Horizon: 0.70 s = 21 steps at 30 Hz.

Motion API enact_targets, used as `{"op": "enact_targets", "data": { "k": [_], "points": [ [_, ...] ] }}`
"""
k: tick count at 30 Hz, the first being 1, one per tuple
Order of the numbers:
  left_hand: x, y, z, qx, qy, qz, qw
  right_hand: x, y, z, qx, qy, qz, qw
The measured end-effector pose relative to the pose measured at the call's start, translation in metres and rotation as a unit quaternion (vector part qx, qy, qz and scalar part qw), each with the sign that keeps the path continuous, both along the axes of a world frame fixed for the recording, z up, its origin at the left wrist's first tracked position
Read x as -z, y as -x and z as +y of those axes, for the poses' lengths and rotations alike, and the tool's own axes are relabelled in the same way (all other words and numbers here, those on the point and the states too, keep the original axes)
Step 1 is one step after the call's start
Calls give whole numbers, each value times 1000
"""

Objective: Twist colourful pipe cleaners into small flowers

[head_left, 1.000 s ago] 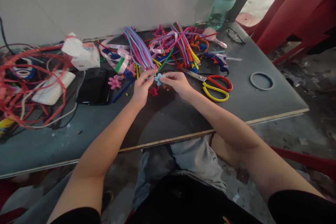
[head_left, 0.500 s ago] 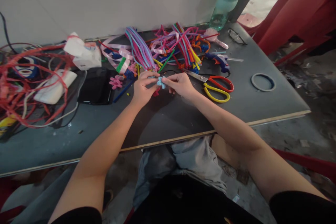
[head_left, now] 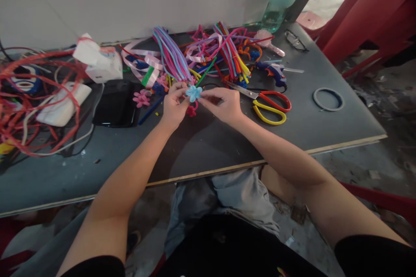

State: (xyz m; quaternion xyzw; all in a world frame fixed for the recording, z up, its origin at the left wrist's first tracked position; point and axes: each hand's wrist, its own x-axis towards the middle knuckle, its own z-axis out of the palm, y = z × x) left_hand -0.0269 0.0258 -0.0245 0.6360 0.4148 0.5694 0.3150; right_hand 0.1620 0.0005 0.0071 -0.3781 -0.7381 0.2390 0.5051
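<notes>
— Grip first, please: which hands, what held?

— Left hand: fingertips closed on the left edge of a light-blue flower. Right hand: thumb and forefinger pinching its right edge. Item located between the two hands, above the dark table.

— Surroundings, nearest entries?

— Small deep-pink flower, one, just below the held piece as seen. Green stem, one, slanting up and to the right beyond the grip. Purple-and-blue bundle of fuzzy stems, beyond the left hand; multicoloured bundle, beyond the right.

— Further out?

— Left of the grip: pink flower, then black phone. Right of it: scissors, red and yellow handles, just beside the right hand; glue gun farther off; grey ring well apart.

— Anything in the way?

— Far side of the grip crowded by both bundles and the green stem; scissors bordering the right hand; deep-pink flower close on the near side.

— Facing and long axis of the held piece?

— Petals spread, open face turned up toward the camera. Outline roughly round, no clear long axis; underside hidden, so any stem cannot be told.
</notes>
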Motion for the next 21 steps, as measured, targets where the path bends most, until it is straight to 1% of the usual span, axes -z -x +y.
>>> {"op": "enact_targets", "data": {
  "k": [4,8,11,13,15,16,18,20,21],
  "points": [
    [0,1,-2,-7,-15,14,1000,1,-1,-2,2,-117,-31,993],
    [-5,2,-8,-58,-59,45,996,4,0,-3,38,-198,-107,974],
    [-10,0,-16,-102,-96,89,986,5,0,-3,71,-268,-153,948],
    [-12,-2,-19,-118,-110,111,981,5,0,-3,90,-327,-159,927],
    [-12,-3,-21,-122,-108,130,978,4,-1,-2,99,-369,-148,912],
    [-12,-3,-21,-120,-103,138,978,4,-2,-2,97,-375,-140,911],
    [-12,2,-17,-118,-98,146,977,4,-3,-1,80,-359,-119,922],
    [-13,11,-11,-131,-104,141,976,4,-5,1,64,-310,-85,945],
    [-13,18,-6,-149,-114,133,973,5,-6,3,66,-281,-67,955]
  ]
}}
